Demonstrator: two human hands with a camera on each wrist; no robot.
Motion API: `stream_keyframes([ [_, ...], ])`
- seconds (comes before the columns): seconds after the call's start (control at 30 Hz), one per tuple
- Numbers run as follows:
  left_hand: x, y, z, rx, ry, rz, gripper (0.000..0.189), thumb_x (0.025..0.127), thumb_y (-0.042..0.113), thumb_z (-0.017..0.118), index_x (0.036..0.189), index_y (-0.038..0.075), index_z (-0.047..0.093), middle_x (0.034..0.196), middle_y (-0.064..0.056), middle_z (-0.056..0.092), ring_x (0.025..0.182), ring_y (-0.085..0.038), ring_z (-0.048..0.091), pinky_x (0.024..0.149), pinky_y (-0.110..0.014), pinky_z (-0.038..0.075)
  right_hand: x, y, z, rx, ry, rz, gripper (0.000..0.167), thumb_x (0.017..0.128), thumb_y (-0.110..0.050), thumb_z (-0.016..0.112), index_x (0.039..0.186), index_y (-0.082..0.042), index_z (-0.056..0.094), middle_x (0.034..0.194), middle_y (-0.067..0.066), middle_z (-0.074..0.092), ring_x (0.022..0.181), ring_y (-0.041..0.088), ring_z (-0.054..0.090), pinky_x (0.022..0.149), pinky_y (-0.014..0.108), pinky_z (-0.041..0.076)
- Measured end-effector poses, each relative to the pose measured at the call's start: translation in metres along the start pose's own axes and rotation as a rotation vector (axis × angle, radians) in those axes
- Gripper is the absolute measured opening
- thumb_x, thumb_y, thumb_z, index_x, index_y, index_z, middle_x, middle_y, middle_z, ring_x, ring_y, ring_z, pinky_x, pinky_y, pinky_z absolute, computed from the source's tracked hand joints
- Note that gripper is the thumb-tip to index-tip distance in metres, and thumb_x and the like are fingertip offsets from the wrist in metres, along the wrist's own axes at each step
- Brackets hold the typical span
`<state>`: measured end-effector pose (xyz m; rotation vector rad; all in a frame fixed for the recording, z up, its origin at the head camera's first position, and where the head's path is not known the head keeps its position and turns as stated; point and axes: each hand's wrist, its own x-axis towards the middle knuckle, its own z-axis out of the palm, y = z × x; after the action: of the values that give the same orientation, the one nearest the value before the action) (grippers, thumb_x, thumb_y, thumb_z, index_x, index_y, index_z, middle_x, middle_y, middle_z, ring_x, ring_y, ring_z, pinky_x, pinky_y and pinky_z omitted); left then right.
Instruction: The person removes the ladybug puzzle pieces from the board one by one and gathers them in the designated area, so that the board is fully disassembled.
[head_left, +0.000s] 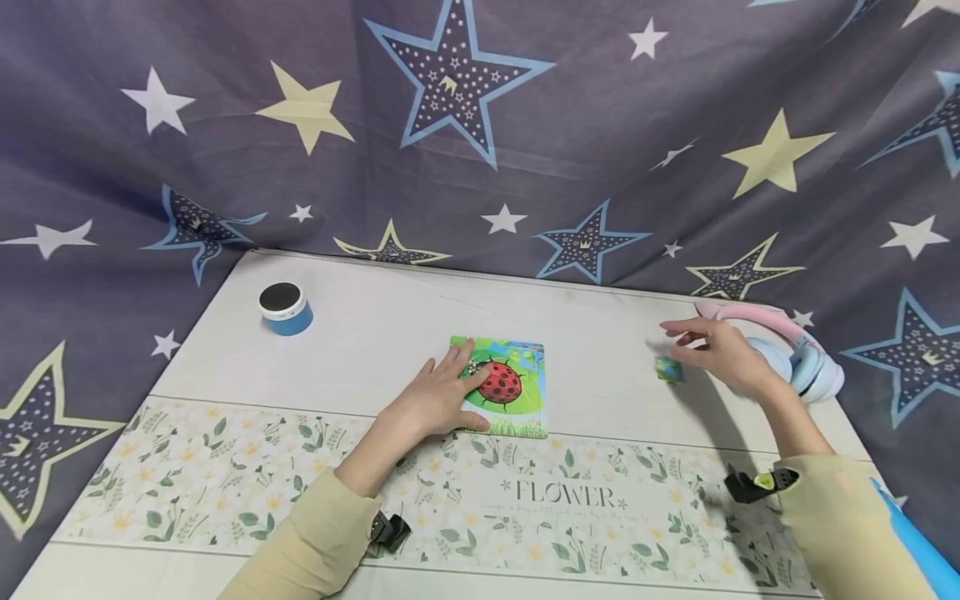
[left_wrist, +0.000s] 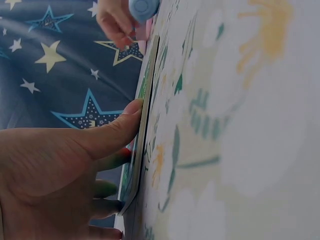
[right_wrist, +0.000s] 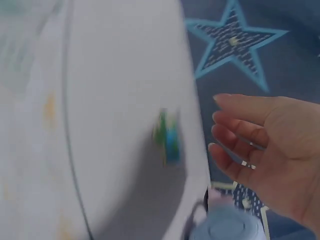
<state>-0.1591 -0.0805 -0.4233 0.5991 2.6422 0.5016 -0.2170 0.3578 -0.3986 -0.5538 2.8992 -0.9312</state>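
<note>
Lettering (head_left: pixel 566 495) is reading "FLOWER" on the tablecloth (head_left: pixel 592 375); left hand (head_left: pixel 442 396), fingers spread, is resting on a ladybird board (head_left: pixel 513 387). Right hand (head_left: pixel 716 354), empty, loosely curved, is hovering near a small tile (head_left: pixel 667 370).

Watching remotely, I've got a plain beige left sleeve (head_left: pixel 318 533) and a matching right sleeve (head_left: pixel 847 533), plus a chunky black left wrist camera (head_left: pixel 390 532) and a black right wrist camera (head_left: pixel 742 487) sporting a yellow-green patch (head_left: pixel 765 481), lol.

Two hands (head_left: pixel 438 402) (head_left: pixel 720 353), one ladybug board (head_left: pixel 510 387) and one small piece (head_left: pixel 668 370) appear. Also shown: one speaker (head_left: pixel 287 310), one headset (head_left: pixel 817 373).
</note>
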Motion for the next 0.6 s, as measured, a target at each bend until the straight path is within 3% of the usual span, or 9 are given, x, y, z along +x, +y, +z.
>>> stream_keyframes([
  [0.17,-0.001,0.000,0.000,0.006,0.015,-0.007,0.088,0.088,0.051,0.076,0.161,0.021,0.037,0.174,-0.018,0.002,0.163,-0.037,0.000,0.131,-0.061,0.011,0.011,-0.025,0.011,0.072,0.141,0.011,0.039,0.098,-0.012,0.070,0.136,-0.002,0.066,0.127,0.025,0.069,0.098,-0.009,0.061,0.083,0.002,0.048],
  [0.33,-0.002,0.001,0.000,0.004,0.029,-0.018,0.088,0.087,0.051,0.077,0.160,0.021,0.039,0.174,-0.018,0.005,0.162,-0.039,0.000,0.131,-0.062,0.012,0.022,-0.055,0.025,0.145,0.232,0.020,0.038,0.099,-0.011,0.068,0.136,-0.001,0.066,0.122,0.025,0.071,0.095,-0.014,0.060,0.083,0.002,0.048],
  [0.5,-0.001,0.000,0.002,0.016,0.037,-0.022,0.088,0.087,0.052,0.077,0.160,0.022,0.039,0.174,-0.018,0.007,0.163,-0.039,0.002,0.131,-0.062,0.012,0.033,-0.084,0.048,0.224,0.298,0.066,0.037,0.098,-0.010,0.068,0.134,-0.003,0.068,0.120,0.024,0.073,0.095,-0.010,0.062,0.084,0.001,0.049],
  [0.6,-0.001,-0.001,0.001,0.026,0.034,-0.016,0.088,0.088,0.053,0.076,0.161,0.023,0.038,0.175,-0.017,0.006,0.163,-0.038,0.001,0.131,-0.063,0.011,0.040,-0.099,0.064,0.240,0.316,0.088,0.036,0.097,-0.008,0.068,0.133,-0.004,0.069,0.118,0.023,0.074,0.095,0.000,0.065,0.083,0.002,0.049],
])
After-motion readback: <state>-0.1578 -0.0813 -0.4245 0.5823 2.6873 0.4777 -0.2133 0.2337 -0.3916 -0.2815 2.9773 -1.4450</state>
